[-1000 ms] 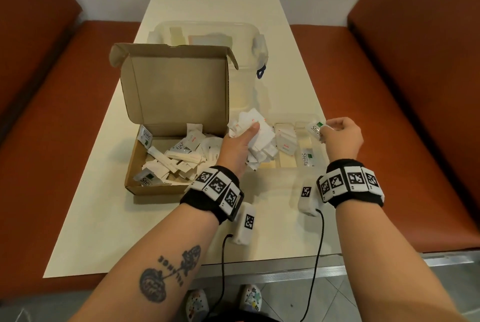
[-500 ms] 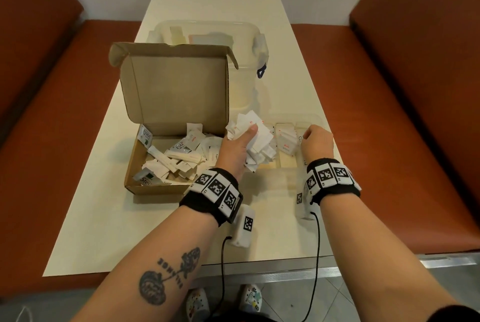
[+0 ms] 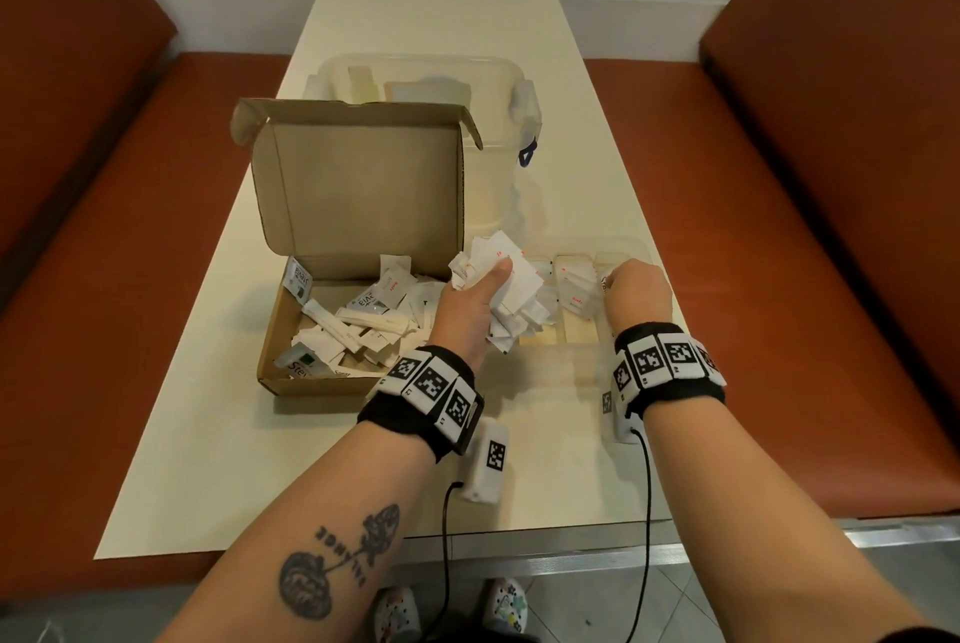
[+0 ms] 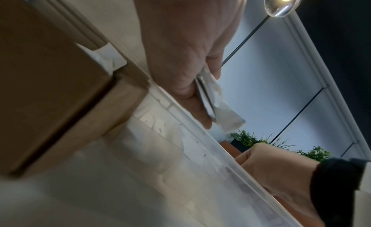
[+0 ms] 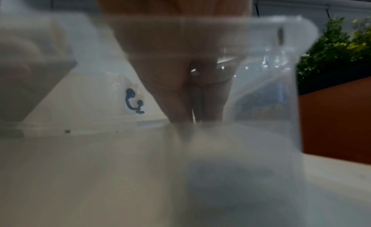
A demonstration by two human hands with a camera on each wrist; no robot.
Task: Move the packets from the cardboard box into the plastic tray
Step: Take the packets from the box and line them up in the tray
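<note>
The open cardboard box (image 3: 311, 382) lies left of centre with several white packets (image 3: 363, 320) loose in it. My left hand (image 3: 488, 284) grips a thick bunch of packets (image 3: 511, 268) just right of the box, over the left end of the clear plastic tray (image 3: 579, 330). The left wrist view shows that hand (image 4: 186, 64) clamping the packets (image 4: 216, 103) between thumb and fingers. My right hand (image 3: 618, 279) reaches down into the tray's right compartment. Seen through the tray wall (image 5: 281, 56), its fingers (image 5: 176, 95) pinch a thin packet edge-on. More packets (image 3: 576, 286) stand in the tray.
The box lid (image 3: 363, 185) stands upright at the back. Behind it sits a large clear lidded container (image 3: 415, 81). Orange bench seats (image 3: 779, 279) flank the narrow table (image 3: 571, 175), whose right edge runs close to the tray.
My right hand has come down and left from above the tray's right end into the tray, carrying its packet. The left hand has stayed put with its bunch.
</note>
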